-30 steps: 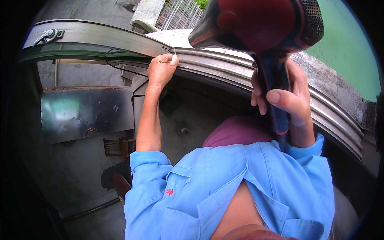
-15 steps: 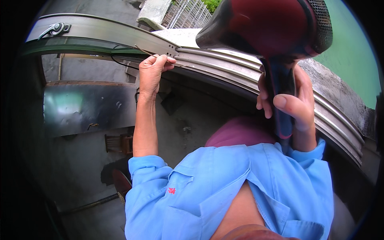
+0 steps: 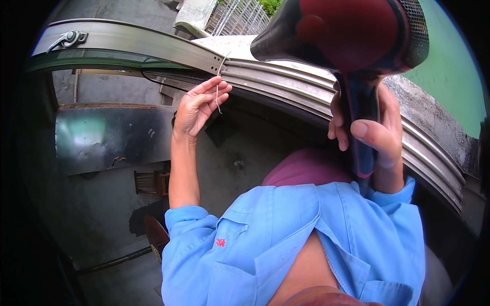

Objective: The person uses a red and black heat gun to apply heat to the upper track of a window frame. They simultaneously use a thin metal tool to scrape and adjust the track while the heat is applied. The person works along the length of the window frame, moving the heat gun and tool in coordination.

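A thin, pale, slightly curved strand (image 3: 218, 94), string or twig I cannot tell, crosses the fingers of my left hand (image 3: 196, 106). Its upper end reaches past the end of the window frame; its lower end hangs below the fingers. My left fingers are bent loosely, with the thumb near the index finger and the strand held among them. A dark red and black hair dryer (image 3: 347, 33) is up at the right, its nozzle towards the left. My right hand (image 3: 380, 127) is wrapped round its handle, the thumb lying across the near side.
A metal sliding window frame (image 3: 148, 46) with a latch (image 3: 67, 40) runs along the upper left, joining ridged metal tracks (image 3: 286, 79). Beyond are a pale ledge and a fence (image 3: 239, 18). Lower left are a dark shiny panel (image 3: 112, 136) and a small wooden stool (image 3: 151, 182).
My left hand has turned and its fingers have loosened and spread. The strand has swung from slanting sideways to nearly upright. My right hand and the hair dryer have barely moved.
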Demonstrator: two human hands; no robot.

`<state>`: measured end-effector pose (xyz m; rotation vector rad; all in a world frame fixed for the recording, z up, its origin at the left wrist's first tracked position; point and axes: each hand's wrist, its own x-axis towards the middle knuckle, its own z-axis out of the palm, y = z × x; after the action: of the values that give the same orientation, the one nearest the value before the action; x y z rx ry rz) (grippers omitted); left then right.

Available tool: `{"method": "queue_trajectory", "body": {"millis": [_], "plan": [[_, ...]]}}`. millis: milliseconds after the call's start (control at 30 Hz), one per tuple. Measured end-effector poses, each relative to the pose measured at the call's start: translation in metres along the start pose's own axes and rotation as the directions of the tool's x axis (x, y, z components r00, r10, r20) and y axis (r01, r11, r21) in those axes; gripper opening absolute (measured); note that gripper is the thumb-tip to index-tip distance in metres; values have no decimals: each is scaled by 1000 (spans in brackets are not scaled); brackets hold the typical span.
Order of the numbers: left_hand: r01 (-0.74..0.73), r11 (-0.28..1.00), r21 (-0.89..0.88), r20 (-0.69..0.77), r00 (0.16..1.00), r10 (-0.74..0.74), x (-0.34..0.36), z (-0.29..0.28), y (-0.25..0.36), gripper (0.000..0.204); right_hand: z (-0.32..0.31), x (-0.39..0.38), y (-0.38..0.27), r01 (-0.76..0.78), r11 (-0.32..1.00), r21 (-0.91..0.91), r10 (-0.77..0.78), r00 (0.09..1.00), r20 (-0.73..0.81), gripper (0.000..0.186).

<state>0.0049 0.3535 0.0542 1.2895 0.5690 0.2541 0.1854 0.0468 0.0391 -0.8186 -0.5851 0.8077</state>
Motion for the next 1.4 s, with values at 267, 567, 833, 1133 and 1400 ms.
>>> {"method": "queue_trajectory", "body": {"millis": [267,567,833,1133,1400], "plan": [[-132,837,530,-256,917,307,1,27,-3,23,3,1,-1,-18,1000,-15,18,1000,-19,58],[-205,528,824,-161,809,565,32,21,-9,16,1,1,-1,-7,1000,-1,7,1000,-20,55],[-73,119,990,-36,687,725,37,2,-31,14,2,2,0,-8,1000,-1,8,1000,-11,52],[51,310,949,-232,779,582,54,-21,-23,23,2,1,1,3,999,-44,-4,1000,-25,53],[-143,586,797,-154,891,428,37,27,-33,21,6,3,1,-12,999,-52,10,999,-48,55]]}}
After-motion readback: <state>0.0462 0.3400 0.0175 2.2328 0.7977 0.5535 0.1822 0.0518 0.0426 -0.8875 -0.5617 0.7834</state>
